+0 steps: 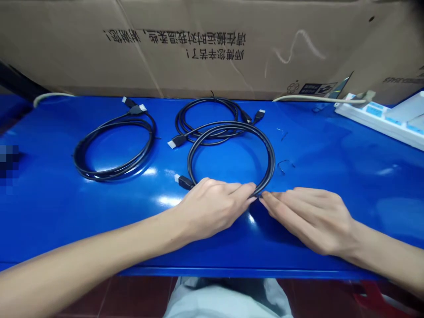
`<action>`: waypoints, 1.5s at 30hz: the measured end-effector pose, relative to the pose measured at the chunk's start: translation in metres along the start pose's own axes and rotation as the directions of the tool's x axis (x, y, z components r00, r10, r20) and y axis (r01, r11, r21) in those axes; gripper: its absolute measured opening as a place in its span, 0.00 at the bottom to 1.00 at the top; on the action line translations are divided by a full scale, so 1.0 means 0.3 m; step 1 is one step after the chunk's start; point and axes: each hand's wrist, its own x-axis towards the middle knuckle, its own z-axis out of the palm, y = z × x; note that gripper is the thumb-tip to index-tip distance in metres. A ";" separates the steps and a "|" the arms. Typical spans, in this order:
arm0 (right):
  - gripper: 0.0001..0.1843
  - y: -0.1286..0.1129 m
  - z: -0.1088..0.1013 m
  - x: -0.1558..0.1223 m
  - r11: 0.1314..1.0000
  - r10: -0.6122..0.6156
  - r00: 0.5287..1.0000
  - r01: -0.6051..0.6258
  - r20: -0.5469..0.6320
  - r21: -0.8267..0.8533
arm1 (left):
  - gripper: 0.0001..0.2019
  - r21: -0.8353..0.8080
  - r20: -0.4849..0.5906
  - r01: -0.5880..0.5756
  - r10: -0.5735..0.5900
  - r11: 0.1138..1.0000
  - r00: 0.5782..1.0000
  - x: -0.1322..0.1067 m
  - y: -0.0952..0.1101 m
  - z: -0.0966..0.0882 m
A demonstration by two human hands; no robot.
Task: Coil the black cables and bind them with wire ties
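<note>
Left hand (221,203) grips near rim of coiled cable (270,159), mid-table; right hand (308,216) pinched narrow at same rim, hold unclear. Second coil (179,121) crowds behind; carton (205,75) along far edge. Room rightward, toward power strip (380,115).

Upside-down black Chinese print on the cardboard box (205,73) along the far side reads "师傅您辛苦了!" in its shorter line (215,54) and "请在搬运时对我温柔些,谢谢您!" in its longer line (175,37). Farther right on the box, a small outlined emblem (293,87) stands beside a dark printed label (318,88), its lettering too small to read. The grey print (402,80) at the box's right end is too blurred.
</note>
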 end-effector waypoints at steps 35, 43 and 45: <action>0.09 -0.037 -0.002 0.047 0.454 0.552 0.734 -0.662 0.395 0.597 | 0.17 -0.065 0.000 0.054 -0.054 0.996 0.999 0.004 -0.003 -0.006; 0.06 -0.044 0.016 0.035 0.831 0.439 0.889 -0.456 0.128 0.319 | 0.14 -0.080 -0.019 0.061 -0.063 0.995 0.998 0.006 -0.005 -0.008; 0.06 -0.040 0.023 0.030 0.887 0.379 0.920 -0.391 0.095 0.245 | 0.14 -0.068 -0.033 0.072 -0.074 0.995 0.997 0.006 -0.003 -0.005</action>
